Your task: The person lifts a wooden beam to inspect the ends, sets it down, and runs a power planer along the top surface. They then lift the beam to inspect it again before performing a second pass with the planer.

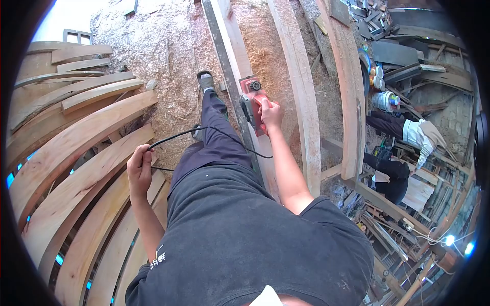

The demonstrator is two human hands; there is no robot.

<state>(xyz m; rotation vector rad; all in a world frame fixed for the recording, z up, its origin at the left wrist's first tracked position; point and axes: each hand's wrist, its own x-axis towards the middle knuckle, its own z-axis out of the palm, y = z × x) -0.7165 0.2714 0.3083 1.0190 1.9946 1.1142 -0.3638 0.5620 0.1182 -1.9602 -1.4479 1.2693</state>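
My right hand [270, 112] is wrapped round the handle of a red electric hand planer [249, 104]. The planer rests on a long, pale wooden beam [234, 43] that runs away from me. Off to the left, my left hand [139, 168] is closed on a black power cord [176, 134]. The cord arches from that hand across my legs and reaches the beam just below the planer. The planer's underside is hidden.
Long boards [92, 132] are stacked on the left. More beams [298, 76] lie parallel to the right. Wood shavings [168, 61] cover the ground. Two people [416, 135] are at work at the right, near a paint bucket [383, 101] and scrap wood [408, 66].
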